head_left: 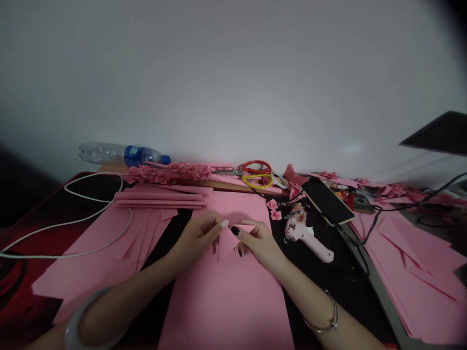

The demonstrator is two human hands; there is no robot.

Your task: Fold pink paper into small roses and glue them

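Note:
Between my two hands is a small folded piece of pink paper, held above a large pink sheet. My left hand pinches its left side, thumb on top. From the other side, my right hand grips it with the thumb pressed down near the upper edge and the other fingers curled beneath. Close by on the right lie two small pink paper roses and a pale pink glue gun. The fold's underside is hidden by my fingers.
Pink sheets lie left and right. Rolled paper, paper flowers, scissors and a plastic bottle line the wall side. A dark phone-like slab, black cable and white cord flank the middle.

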